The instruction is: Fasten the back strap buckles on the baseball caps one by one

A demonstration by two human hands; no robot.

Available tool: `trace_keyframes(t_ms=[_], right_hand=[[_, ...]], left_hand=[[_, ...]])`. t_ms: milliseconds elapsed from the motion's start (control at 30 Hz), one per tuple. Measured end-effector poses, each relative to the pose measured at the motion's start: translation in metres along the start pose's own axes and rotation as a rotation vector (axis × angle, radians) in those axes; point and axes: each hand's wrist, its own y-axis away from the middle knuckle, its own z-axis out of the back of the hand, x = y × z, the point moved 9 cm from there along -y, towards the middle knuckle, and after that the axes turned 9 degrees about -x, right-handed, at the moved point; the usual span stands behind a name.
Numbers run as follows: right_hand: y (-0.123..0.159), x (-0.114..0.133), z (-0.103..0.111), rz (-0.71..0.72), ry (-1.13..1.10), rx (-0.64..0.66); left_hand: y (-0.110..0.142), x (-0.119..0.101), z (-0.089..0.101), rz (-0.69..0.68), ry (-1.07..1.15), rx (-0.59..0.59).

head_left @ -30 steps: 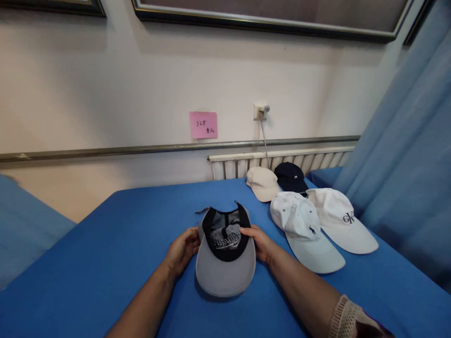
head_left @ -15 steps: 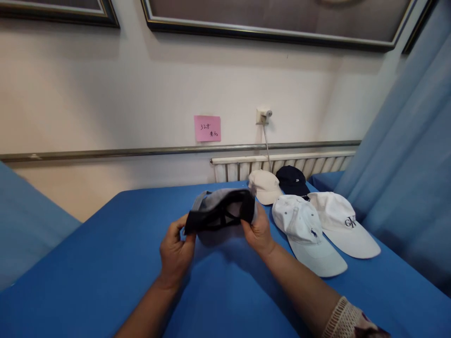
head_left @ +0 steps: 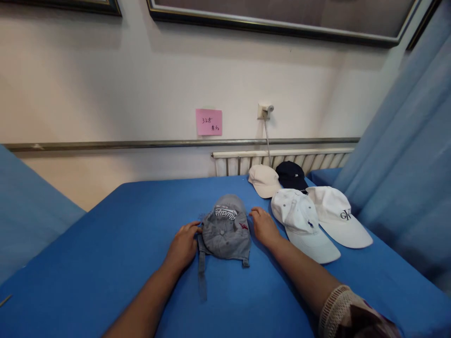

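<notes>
- Head view: see grey cap (head_left: 227, 232) lying crown up on blue cover (head_left: 123, 263), brim (head_left: 230, 201) pointing away, strap (head_left: 202, 277) undone.
- See left hand (head_left: 183, 245) loosely curled at the cap's left edge; cannot tell for sure about any grip.
- See right hand (head_left: 264, 227) part-open, holding nothing, just beside the right edge.

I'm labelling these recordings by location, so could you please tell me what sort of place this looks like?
An indoor room, perhaps a clinic or treatment room: a blue curtain hangs at the right, a blue-covered table stands by a radiator, and a framed picture hangs above.
</notes>
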Motion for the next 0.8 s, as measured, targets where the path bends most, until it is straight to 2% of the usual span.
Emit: trace_keyframes(t_ms=[67,133,233,300,367,467,533,600,700,800], right_hand=[[0.013,0.011,0.015,0.027,-0.115,-0.029],[0.03,0.03,0.029,0.1,-0.27,-0.019],[0.059,0.06,0.03,0.205,-0.415,0.154],[0.072,0.068,0.029,0.212,-0.428,0.226],[0.076,0.065,0.028,0.168,-0.426,0.238],[0.069,0.042,0.027,-0.003,-0.449,0.163],[0.063,0.02,0.027,-0.138,-0.473,0.097],[0.061,0.006,0.025,-0.21,-0.509,0.082],[0.064,0.01,0.021,-0.167,-0.575,0.189],[0.073,0.033,0.019,-0.006,-0.525,0.318]], left_hand=[[0.006,-0.005,0.016,0.006,0.035,-0.062],[0.014,-0.013,0.028,-0.02,0.1,-0.067],[0.031,-0.025,0.029,-0.098,0.218,0.081],[0.041,-0.026,0.026,-0.114,0.257,0.167],[0.047,-0.022,0.025,-0.099,0.261,0.187],[0.05,-0.019,0.027,-0.069,0.26,0.163],[0.05,-0.023,0.026,-0.07,0.267,0.161],[0.052,-0.034,0.023,-0.111,0.28,0.208],[0.06,-0.055,0.012,-0.208,0.288,0.352],[0.068,-0.063,0.002,-0.244,0.254,0.474]])
